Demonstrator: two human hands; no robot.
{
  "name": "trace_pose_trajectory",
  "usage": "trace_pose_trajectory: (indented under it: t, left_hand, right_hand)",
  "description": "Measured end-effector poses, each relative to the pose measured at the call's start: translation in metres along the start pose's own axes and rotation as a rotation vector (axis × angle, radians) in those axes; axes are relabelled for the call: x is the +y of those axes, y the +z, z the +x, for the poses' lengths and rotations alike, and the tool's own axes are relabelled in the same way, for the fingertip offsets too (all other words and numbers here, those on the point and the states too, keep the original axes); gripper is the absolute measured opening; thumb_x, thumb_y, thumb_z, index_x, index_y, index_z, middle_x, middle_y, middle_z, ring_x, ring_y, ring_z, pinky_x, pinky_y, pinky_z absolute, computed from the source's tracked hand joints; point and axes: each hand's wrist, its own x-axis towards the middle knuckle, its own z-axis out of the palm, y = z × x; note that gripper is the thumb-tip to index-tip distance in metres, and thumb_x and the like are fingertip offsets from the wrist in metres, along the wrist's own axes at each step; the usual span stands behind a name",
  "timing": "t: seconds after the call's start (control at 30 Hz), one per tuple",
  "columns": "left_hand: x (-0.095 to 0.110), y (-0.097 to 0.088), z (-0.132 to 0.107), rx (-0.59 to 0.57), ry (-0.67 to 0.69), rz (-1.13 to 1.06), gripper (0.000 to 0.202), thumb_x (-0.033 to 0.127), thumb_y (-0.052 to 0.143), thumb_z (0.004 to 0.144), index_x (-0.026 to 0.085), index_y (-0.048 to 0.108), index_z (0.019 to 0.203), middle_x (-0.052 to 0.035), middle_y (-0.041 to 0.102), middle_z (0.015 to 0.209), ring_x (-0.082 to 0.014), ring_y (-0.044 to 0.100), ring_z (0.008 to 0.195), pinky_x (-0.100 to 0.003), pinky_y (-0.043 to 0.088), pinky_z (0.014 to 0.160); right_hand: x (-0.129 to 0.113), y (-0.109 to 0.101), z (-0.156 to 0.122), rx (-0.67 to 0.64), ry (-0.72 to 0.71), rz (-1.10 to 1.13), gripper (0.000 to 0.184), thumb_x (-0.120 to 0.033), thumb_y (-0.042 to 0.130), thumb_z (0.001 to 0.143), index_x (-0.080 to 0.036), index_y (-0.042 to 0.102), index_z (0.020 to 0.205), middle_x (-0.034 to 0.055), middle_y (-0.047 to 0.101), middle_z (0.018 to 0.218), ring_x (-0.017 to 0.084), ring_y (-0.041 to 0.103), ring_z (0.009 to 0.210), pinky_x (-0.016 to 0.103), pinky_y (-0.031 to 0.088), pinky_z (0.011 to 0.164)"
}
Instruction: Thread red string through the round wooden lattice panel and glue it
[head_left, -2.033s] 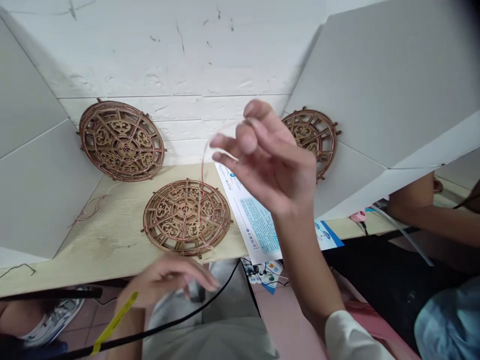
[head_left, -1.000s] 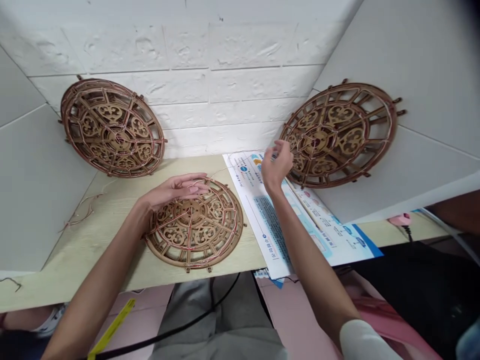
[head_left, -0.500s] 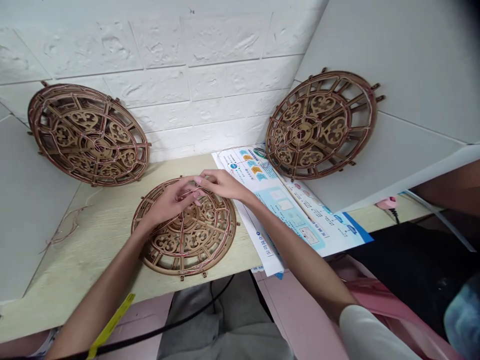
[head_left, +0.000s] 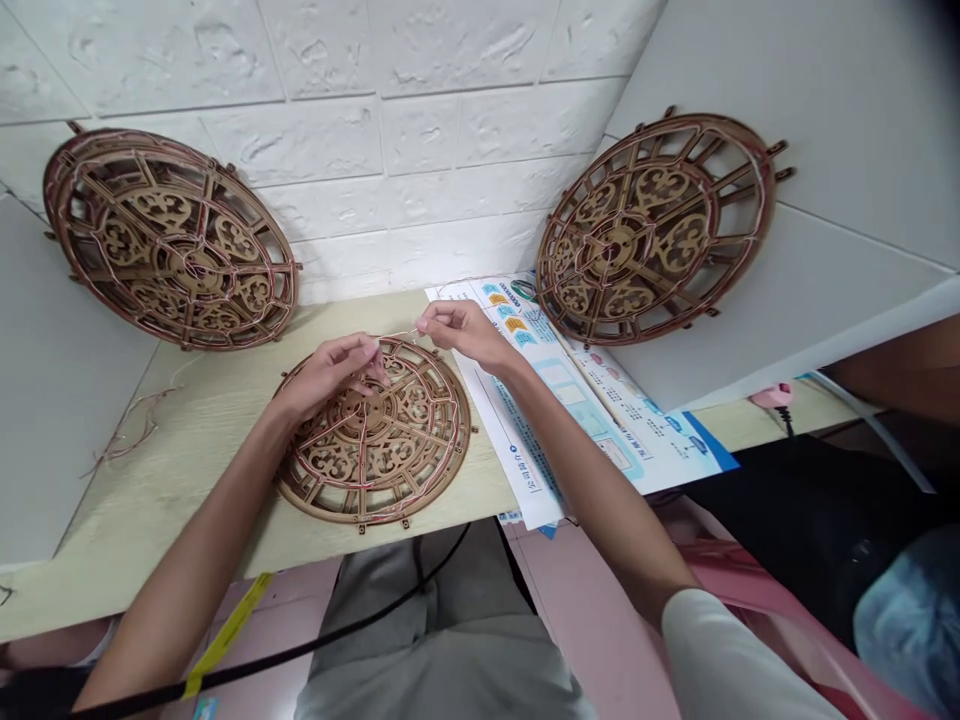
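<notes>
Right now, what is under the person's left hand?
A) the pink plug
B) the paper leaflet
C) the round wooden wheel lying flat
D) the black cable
C. The left hand lies over the round wooden wheel that is flat on the table, while the paper leaflet is off to its right.

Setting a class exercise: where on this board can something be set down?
Bare board lies between the wire-wrapped wooden wheel and the loose wire. Around the left hand and right hand, at the wheel, it's crowded; a leaflet covers the right.
</notes>
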Motion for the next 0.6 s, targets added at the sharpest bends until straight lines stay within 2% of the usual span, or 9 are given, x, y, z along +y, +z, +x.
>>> trace_pose_trajectory:
  t: [0.07,0.13,0.2,0.27,0.37,0.47,0.6]
  left_hand:
    - [-0.001,-0.001,0.001,0.045,0.026,-0.049,0.054,0.065,0.079,0.078,0.015,0.060,0.087,-0.0039,0.066,0.080,-0.0145,0.066,0.074,-0.018,0.050,0.057]
    - [-0.002,-0.001,0.000,0.072,0.071,-0.040,0.051,0.063,0.078,0.080,0.015,0.061,0.085,-0.0042,0.065,0.080,-0.0135,0.064,0.072,-0.017,0.048,0.057]
    - [-0.001,-0.001,-0.001,0.047,0.117,0.028,0.048,0.061,0.075,0.084,0.014,0.065,0.085,-0.0052,0.066,0.082,-0.0134,0.063,0.073,-0.018,0.048,0.059]
    - [0.001,0.002,-0.002,-0.027,0.141,0.131,0.047,0.059,0.072,0.087,0.013,0.069,0.084,-0.0064,0.068,0.081,-0.0138,0.062,0.073,-0.019,0.048,0.061]
    - [0.003,0.008,-0.003,-0.113,0.167,0.212,0.046,0.057,0.072,0.088,0.013,0.072,0.079,-0.0065,0.068,0.075,-0.0127,0.060,0.067,-0.020,0.046,0.060]
    - [0.005,0.011,-0.002,-0.144,0.199,0.218,0.043,0.055,0.076,0.085,0.013,0.073,0.076,-0.0057,0.068,0.072,-0.0114,0.058,0.062,-0.020,0.044,0.059]
    - [0.006,0.011,-0.002,-0.156,0.214,0.268,0.049,0.060,0.074,0.084,0.012,0.075,0.076,-0.0083,0.070,0.073,-0.0134,0.059,0.065,-0.023,0.045,0.061]
  right_hand:
    - [-0.001,0.000,0.000,0.008,-0.014,-0.017,0.049,-0.061,0.077,0.079,-0.015,0.060,0.075,-0.0038,0.045,0.061,0.009,0.037,0.057,0.025,0.028,0.054]
    - [-0.005,0.004,-0.001,0.050,-0.063,-0.036,0.047,-0.060,0.077,0.080,-0.016,0.063,0.085,0.0013,0.059,0.079,0.012,0.052,0.074,0.026,0.040,0.067]
    - [-0.011,0.009,-0.003,0.056,-0.105,-0.042,0.045,-0.059,0.075,0.083,-0.018,0.065,0.097,0.0053,0.065,0.103,0.015,0.059,0.098,0.029,0.046,0.085]
    - [-0.018,0.016,-0.006,-0.035,-0.098,-0.015,0.043,-0.059,0.072,0.087,-0.018,0.065,0.100,0.0059,0.066,0.108,0.016,0.060,0.103,0.030,0.046,0.092]
    - [-0.022,0.022,-0.010,-0.251,-0.017,0.097,0.042,-0.056,0.074,0.087,-0.015,0.064,0.090,0.0032,0.066,0.085,0.013,0.061,0.080,0.028,0.048,0.078]
    - [-0.022,0.022,-0.012,-0.408,0.072,0.182,0.039,-0.050,0.077,0.085,-0.014,0.063,0.087,-0.0015,0.060,0.068,0.009,0.052,0.060,0.024,0.041,0.059]
    - [-0.020,0.020,-0.013,-0.504,0.140,0.261,0.036,-0.045,0.081,0.083,-0.013,0.064,0.086,-0.0013,0.062,0.069,0.005,0.045,0.054,0.021,0.032,0.050]
